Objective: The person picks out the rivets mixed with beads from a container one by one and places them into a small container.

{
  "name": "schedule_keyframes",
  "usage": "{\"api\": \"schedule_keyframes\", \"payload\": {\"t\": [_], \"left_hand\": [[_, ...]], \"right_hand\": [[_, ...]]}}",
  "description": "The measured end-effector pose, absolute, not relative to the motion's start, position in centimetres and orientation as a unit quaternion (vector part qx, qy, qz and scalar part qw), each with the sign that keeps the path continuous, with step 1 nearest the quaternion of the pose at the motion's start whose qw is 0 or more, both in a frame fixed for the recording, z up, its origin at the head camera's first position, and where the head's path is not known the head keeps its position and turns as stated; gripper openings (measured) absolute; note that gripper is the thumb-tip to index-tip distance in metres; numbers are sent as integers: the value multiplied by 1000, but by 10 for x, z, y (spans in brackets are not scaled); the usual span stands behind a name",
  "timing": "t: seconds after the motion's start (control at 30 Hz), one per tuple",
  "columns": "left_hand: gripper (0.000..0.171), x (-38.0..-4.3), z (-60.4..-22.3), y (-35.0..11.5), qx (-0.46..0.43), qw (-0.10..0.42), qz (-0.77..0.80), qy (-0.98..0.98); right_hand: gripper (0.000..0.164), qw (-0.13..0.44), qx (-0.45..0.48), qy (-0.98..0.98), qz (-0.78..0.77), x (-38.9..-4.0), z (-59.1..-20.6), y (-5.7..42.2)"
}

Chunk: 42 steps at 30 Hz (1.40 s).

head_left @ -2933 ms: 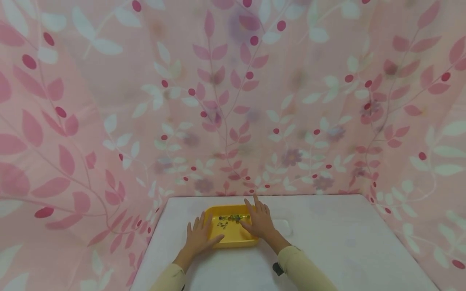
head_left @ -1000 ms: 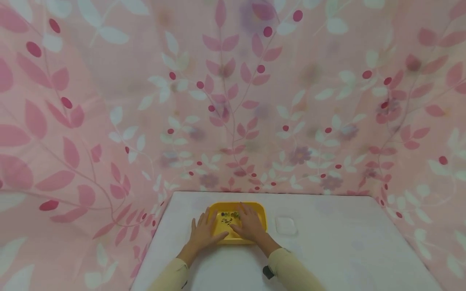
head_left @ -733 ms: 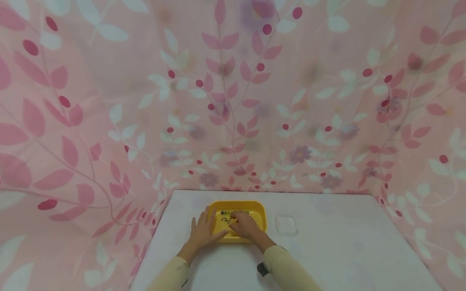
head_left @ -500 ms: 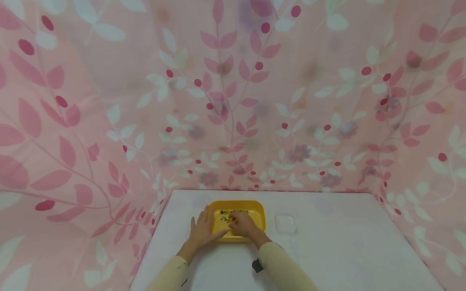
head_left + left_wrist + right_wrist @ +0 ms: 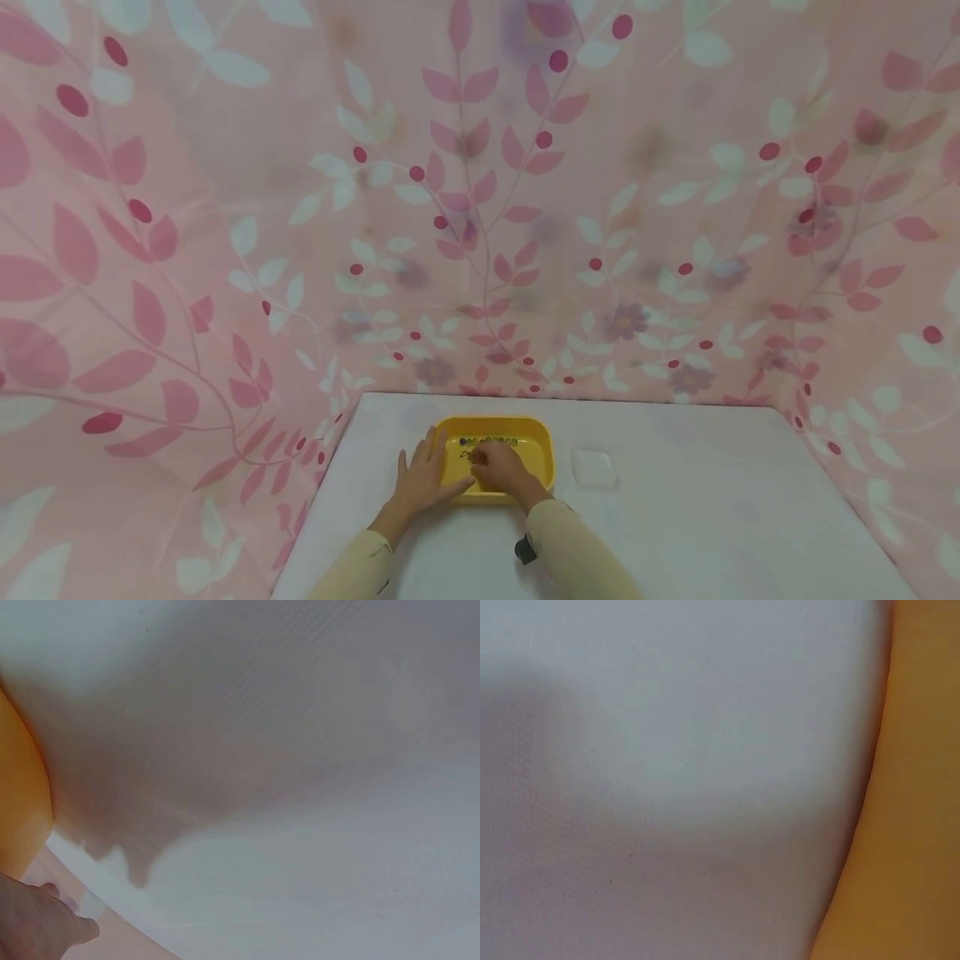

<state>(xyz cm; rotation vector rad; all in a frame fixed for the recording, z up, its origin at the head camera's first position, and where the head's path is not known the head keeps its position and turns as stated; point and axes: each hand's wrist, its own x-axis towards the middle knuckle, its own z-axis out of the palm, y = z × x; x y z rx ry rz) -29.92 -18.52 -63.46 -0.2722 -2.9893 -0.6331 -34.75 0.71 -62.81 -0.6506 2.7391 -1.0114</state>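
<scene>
A yellow tray [image 5: 542,458] stands on the white table, holding a row of small round green and dark marbles [image 5: 510,442] along its far part. Nearer, to the left, lies a cluster of tinier dark pieces [image 5: 464,455]. My left hand [image 5: 422,482] rests at the tray's left edge with fingers spread and thumb over the near rim; part of it also shows low in the left wrist view. Over the middle of the tray, my right hand [image 5: 504,468] has its fingers curled down beside the tiny pieces. Its fingertips are hidden, so I cannot tell whether they pinch one.
A clear, shallow square plastic piece [image 5: 594,468] lies on the table right of the tray. A black object [image 5: 525,550] sits by my right cuff. Pink leaf-patterned cloth [image 5: 480,208] hangs behind and at both sides. In the right wrist view the tray's wall [image 5: 915,787] fills the right edge.
My right hand has come from the tray's right side to its middle and curled its flat fingers down, uncovering the row of marbles. The left hand stays at the left edge.
</scene>
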Motion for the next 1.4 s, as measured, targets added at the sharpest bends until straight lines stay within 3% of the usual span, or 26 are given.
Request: {"api": "schedule_keyframes", "payload": {"t": [0.3,0.73,1.4], "left_hand": [[108,-296,-632,-188,-83,46,-207,-974],[106,-292,-628,-181,-84,41,-197,-976],[105,-294,-628,-182,-81,38,-215,-973]], "right_hand": [[12,55,-228,917,-321,-351,-633,2],[4,107,-155,919,-348,-347,-636,7],[12,101,-150,912,-368,-352,-643,11]]}}
